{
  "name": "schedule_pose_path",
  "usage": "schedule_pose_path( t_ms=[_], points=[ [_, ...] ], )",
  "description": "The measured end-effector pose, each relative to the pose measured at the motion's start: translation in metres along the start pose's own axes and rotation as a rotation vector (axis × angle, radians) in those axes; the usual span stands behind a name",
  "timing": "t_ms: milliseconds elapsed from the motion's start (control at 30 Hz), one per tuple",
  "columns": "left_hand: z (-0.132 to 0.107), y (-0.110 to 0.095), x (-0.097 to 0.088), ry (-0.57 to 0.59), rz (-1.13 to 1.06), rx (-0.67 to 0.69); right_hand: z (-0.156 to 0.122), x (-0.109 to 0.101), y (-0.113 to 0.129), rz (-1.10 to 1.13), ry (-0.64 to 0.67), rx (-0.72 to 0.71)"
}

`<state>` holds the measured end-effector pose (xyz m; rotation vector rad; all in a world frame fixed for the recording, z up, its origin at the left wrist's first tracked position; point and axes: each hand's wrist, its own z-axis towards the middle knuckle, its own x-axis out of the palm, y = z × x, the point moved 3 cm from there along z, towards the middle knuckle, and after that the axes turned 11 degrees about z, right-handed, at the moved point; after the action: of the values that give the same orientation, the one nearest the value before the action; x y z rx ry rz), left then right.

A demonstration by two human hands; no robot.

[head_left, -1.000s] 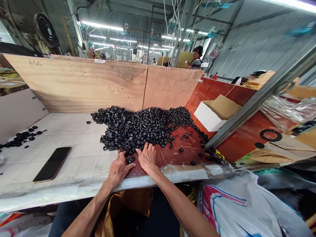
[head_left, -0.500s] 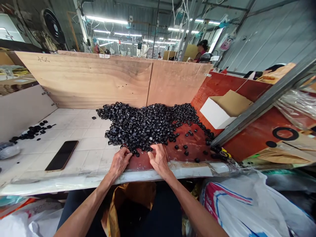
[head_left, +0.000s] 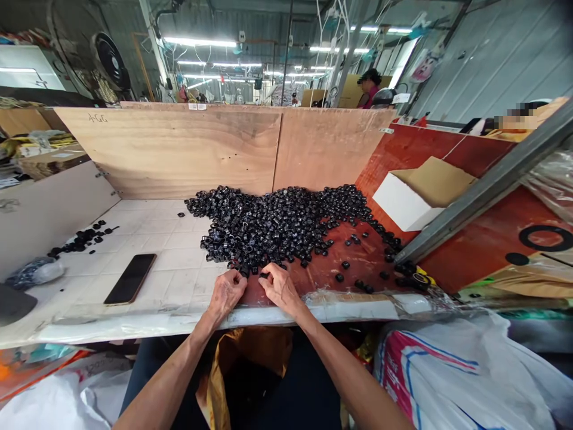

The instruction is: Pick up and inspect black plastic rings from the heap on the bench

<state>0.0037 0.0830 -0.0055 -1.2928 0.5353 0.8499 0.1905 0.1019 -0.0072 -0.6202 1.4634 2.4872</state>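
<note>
The taped front edge of the bench ran just under both wrists. The left hand and right hand stood close together but apart, fingertips at the near rim of the heap of small black plastic rings; any grip could not be confirmed. White tile extended left to a phone; a plywood board bounded the heap's far side.

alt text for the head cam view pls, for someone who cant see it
The left hand and right hand touch the near edge of a heap of small black parts on a bench. A phone lies to the left, a plywood board stands behind the heap, and a co-worker stands far off.
</note>
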Motion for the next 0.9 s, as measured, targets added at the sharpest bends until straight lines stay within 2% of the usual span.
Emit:
schedule_pose_path(
  t_ms=[200,467,633,733,900],
  points=[
    [-0.0016,0.0022,-0.0017,-0.059,-0.006,-0.056,0.0025,0.0001,-0.0036,0.042,0.026,0.029],
    [-0.0004,-0.003,-0.002,-0.014,0.037,0.128,0.0039,-0.0021,-0.0021,0.059,0.035,0.053],
    [-0.0005,0.0001,0.0017,-0.026,0.02,0.097,0.0036,-0.0021,0.0009,0.07,0.071,0.008],
    [-0.0001,0.0,0.0031,-0.019,0.024,0.144,0.0036,-0.0022,0.0012,0.082,0.074,0.001],
    [-0.0014,-0.0012,-0.0003,-0.037,0.052,0.181,0.0055,-0.0062,-0.0005,0.188,0.01,0.068]
  ],
)
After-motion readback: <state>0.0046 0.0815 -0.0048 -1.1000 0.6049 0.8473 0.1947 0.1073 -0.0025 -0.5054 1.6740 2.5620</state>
